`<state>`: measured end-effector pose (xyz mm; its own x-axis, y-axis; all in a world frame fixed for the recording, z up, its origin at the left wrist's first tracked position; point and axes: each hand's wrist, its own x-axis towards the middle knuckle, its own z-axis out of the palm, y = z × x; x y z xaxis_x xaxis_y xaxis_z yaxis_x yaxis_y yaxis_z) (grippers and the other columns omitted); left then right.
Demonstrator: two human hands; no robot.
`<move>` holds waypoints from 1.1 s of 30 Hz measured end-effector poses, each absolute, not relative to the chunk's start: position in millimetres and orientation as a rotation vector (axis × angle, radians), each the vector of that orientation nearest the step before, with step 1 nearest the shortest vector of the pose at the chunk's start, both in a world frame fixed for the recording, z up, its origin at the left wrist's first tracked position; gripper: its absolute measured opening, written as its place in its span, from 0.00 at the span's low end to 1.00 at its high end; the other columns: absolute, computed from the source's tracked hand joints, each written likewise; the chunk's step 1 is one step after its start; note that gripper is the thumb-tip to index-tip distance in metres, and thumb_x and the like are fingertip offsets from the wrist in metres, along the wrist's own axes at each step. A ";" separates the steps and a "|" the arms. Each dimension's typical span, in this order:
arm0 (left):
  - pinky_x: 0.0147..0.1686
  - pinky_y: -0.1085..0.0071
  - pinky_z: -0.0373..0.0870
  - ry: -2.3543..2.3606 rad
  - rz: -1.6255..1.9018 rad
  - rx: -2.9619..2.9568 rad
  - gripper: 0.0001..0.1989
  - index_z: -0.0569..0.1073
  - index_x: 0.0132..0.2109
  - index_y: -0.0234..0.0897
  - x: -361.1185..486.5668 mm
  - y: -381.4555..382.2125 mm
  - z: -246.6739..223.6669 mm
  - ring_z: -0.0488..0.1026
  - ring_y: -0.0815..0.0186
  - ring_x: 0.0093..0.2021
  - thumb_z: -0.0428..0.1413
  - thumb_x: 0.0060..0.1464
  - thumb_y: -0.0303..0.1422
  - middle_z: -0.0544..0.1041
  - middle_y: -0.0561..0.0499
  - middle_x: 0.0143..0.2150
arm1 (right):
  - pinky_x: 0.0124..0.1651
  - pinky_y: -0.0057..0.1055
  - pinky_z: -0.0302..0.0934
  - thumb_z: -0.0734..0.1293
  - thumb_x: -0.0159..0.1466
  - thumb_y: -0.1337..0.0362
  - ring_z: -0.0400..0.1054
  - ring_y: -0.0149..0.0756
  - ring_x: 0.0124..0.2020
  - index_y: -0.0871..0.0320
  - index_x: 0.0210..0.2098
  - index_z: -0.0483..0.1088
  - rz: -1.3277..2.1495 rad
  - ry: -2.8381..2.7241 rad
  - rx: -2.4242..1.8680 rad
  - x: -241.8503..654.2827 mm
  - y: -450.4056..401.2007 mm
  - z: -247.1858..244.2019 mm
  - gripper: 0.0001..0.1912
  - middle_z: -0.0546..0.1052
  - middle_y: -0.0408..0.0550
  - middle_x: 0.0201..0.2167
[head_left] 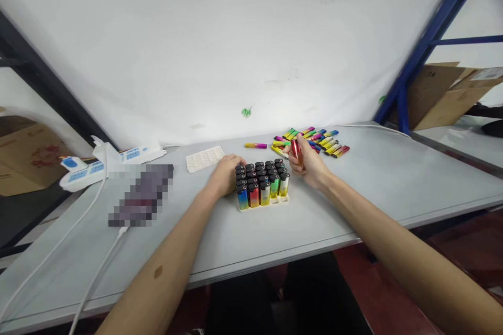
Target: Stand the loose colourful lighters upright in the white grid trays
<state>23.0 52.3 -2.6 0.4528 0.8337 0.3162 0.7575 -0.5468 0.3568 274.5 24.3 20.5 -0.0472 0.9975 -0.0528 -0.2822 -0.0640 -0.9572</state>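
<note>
A white tray (271,202) holds upright lighters (259,178) in rows, with black tops and shiny blue, red, silver, green and yellow bodies. My left hand (228,171) is closed around the tray's left rear corner, against the lighters; its fingertips are hidden behind them. Raised just right of the tray, my right hand (308,162) grips a red metallic lighter sleeve (296,152) between thumb and fingers. Behind that hand lies a loose pile of colourful metallic sleeves (328,144). One yellow-and-pink sleeve (255,145) lies apart, to the pile's left.
An empty white tray (204,159) with round hollows lies behind my left hand. A blurred-out device (141,196) with a white cable and a power strip (98,170) occupy the left side. The white wall backs the grey table (393,178); cardboard boxes (444,94) stand beyond the blue frame.
</note>
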 end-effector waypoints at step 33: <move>0.50 0.63 0.66 1.436 0.680 2.534 0.10 0.75 0.42 0.36 23.2 50.1 0.0 0.69 0.58 0.47 0.53 0.54 0.24 0.76 0.44 0.45 | 0.19 0.26 0.41 0.57 0.65 0.41 0.48 0.25 0.15 0.57 0.26 0.68 1.211 -1.054 -1.185 272.2 27.3 12.9 0.28 0.58 0.38 0.17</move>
<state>23.2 50.1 0.0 0.4386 0.8430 0.3113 0.7748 -0.5302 0.3442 272.2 27.3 12.9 0.0858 0.9959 -0.0275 -0.1101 -0.0180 -0.9938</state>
